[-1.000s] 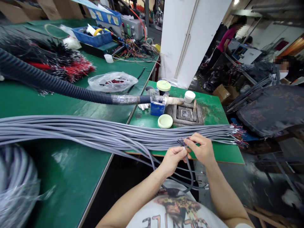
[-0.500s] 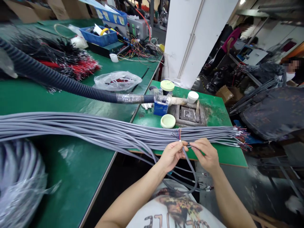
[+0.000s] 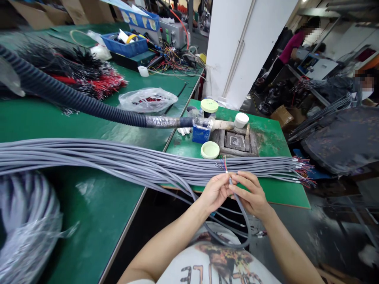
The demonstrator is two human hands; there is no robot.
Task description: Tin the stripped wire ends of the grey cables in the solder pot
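My left hand [image 3: 216, 193] and my right hand [image 3: 250, 195] meet over the front edge of a small green table [image 3: 274, 138]. Both pinch the end of one grey cable [image 3: 241, 215], which loops down toward my lap. Thin coloured wires [image 3: 223, 163] fan up from the cable's stripped tip, just above my fingertips. Right behind my hands lies a long bundle of grey cables [image 3: 118, 159] running left to right across both tables, its stripped ends [image 3: 303, 173] sticking out at the right.
A dark corrugated hose [image 3: 74, 102] crosses the large green bench [image 3: 97, 197] to a blue fitting [image 3: 201, 132] beside a metal block [image 3: 235, 142] and white-lidded jars [image 3: 210, 150]. Red-black wire piles, a plastic bag [image 3: 146, 100] and a blue bin [image 3: 126, 43] lie farther back. People work at right.
My hands have shifted slightly; the right hand closed in on the cable tip beside the left, and the cable's loop hangs lower.
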